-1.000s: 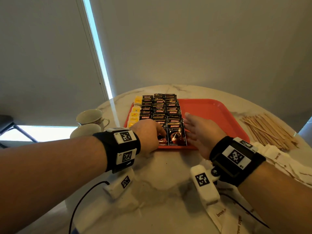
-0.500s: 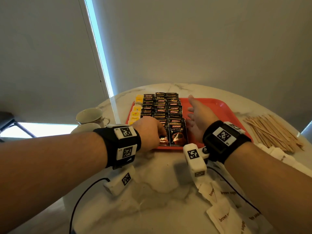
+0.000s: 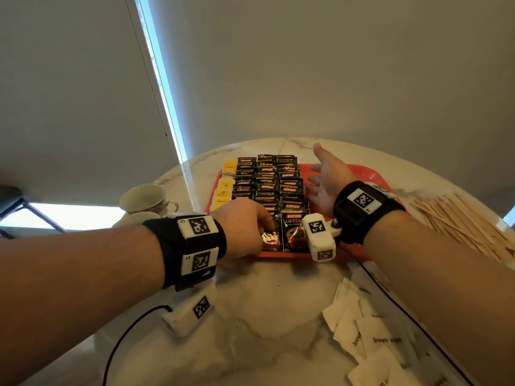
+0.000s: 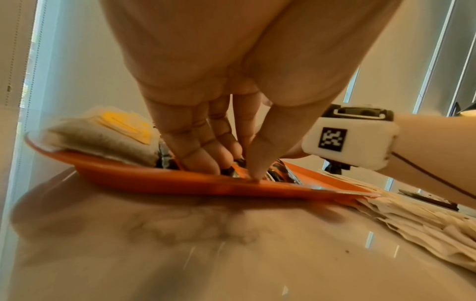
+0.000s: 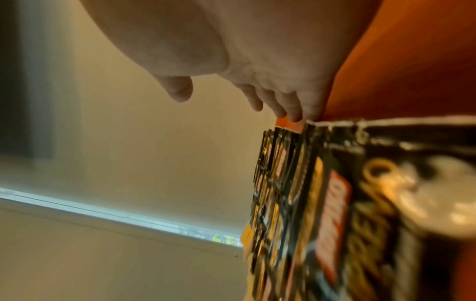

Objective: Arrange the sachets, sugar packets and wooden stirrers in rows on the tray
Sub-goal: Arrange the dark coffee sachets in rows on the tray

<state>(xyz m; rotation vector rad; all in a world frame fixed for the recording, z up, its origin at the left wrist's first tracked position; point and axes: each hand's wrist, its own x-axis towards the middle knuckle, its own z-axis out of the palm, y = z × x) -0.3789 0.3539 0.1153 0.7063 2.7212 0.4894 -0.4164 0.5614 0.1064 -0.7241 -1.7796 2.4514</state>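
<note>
Change since a second ago: right hand (image 3: 324, 179) was lying flat at the tray's near edge beside the nearest sachet; it now sits further back over the tray, edge-on along the right side of the sachet rows. Left hand (image 3: 245, 228) has barely shifted, still at the near-left corner of the rows. Sachet layout looks unchanged.

Left hand: fingers (image 4: 198, 150) curled down into the tray, tips resting among the dark sachets; thumb tip presses at the near rim. Whether it actually pinches a sachet, cannot tell — tips are hidden among the packets.

Right hand: spread, fingers straight, thumb up, holding nothing. In the right wrist view the fingertips (image 5: 291, 111) are close to the edge of the rightmost sachet row; contact unclear because of blur.

Task items: red tray (image 3: 359, 174) on the marble table (image 3: 264, 316). Black coffee sachets (image 3: 267, 185) lie in three overlapping rows on the tray's left half, with yellow-labelled tea bags (image 3: 224, 188) in a row on their left. Right half of the tray is bare red. Wooden stirrers (image 3: 457, 218) are piled on the table right of the tray. Brown sugar packets (image 3: 370, 338) lie loose on the table near the right forearm.

Two cups (image 3: 145, 199) stand left of the tray.
</note>
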